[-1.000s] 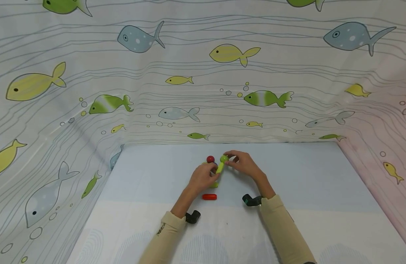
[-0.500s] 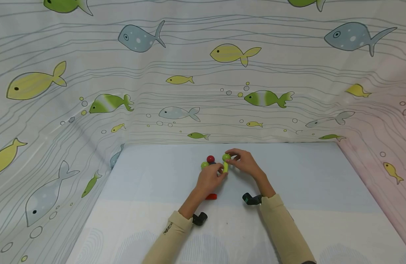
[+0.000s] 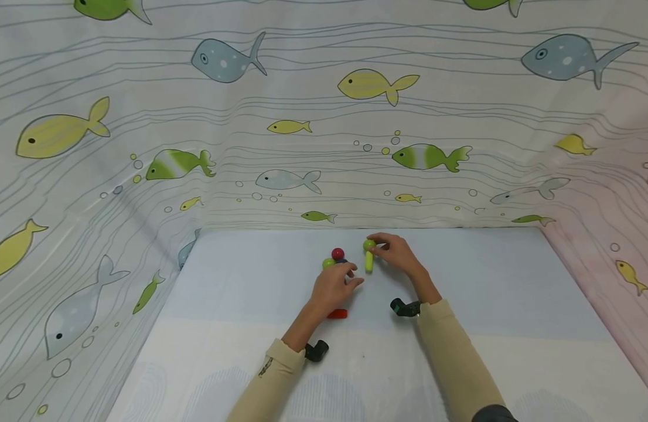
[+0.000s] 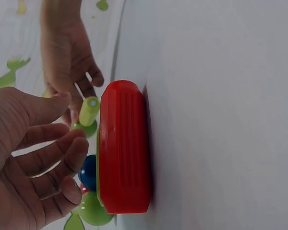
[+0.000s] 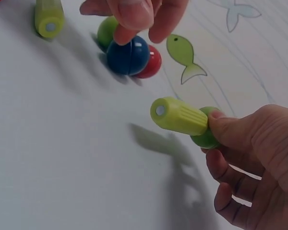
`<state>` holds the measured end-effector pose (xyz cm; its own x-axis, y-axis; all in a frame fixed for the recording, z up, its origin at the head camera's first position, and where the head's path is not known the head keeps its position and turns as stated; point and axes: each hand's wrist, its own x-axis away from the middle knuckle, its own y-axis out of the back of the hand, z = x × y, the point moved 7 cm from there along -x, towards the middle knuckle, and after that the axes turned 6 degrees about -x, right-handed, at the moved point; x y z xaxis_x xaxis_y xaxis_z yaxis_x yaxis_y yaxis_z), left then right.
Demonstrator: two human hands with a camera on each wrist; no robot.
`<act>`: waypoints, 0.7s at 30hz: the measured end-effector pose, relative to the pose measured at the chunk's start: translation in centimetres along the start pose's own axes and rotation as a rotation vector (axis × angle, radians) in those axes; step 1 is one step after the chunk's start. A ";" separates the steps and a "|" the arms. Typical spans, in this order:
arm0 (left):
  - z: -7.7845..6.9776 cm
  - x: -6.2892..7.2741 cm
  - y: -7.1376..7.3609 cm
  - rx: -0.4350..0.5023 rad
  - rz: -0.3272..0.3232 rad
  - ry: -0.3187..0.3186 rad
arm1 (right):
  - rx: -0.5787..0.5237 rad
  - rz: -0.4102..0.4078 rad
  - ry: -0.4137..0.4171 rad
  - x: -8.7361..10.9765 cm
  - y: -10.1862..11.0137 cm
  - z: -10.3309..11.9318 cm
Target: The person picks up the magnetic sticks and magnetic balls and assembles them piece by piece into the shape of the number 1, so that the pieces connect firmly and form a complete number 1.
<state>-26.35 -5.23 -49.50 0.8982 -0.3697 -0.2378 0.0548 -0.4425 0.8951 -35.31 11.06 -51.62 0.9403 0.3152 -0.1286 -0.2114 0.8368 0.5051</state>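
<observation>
Pinching: right hand [image 3: 395, 252] held green ball [image 3: 369, 245], lime rod [image 3: 368, 263] joined, off the desk [image 3: 461, 275].
Left hand [image 3: 331, 288]: fingers parted, held nothing, near blue ball [image 5: 122, 58].
Rod joint: left-hand bump could have knocked it loose.

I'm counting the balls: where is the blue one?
In the right wrist view, the blue ball is at the upper middle, just below the left hand, with a green ball to its left and a red ball to its right.

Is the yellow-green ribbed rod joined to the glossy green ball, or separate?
Joined, it appears: the rod juts from the ball, which the right hand pinches, while the left hand touches neither.
</observation>
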 end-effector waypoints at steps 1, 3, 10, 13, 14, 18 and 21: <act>0.0 0.0 0.0 0.001 0.001 0.001 | 0.002 -0.001 -0.003 -0.1 0.1 -0.1; 0.1 0.1 0.1 -0.001 0.000 0.001 | 0.005 -0.001 -0.017 -0.3 0.1 -0.4; 0.5 0.3 0.2 -0.009 0.005 0.009 | -0.011 0.007 -0.040 -0.6 0.0 -1.1; 0.7 0.5 0.2 -0.006 0.005 0.013 | -0.014 0.014 -0.052 -0.7 -0.1 -1.4; 0.8 0.5 0.2 -0.003 0.005 0.017 | -0.017 0.015 -0.059 -0.7 -0.1 -1.5; 1.1 0.7 0.4 0.007 0.003 0.026 | -0.015 0.015 -0.054 -0.7 -0.2 -1.7; 1.2 0.8 0.5 0.018 0.006 0.032 | -0.015 0.007 -0.058 -0.7 -0.1 -1.8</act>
<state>-26.15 -6.74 -49.69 0.9118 -0.3465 -0.2204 0.0419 -0.4556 0.8892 -36.41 11.56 -53.17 0.9526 0.2947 -0.0750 -0.2214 0.8413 0.4932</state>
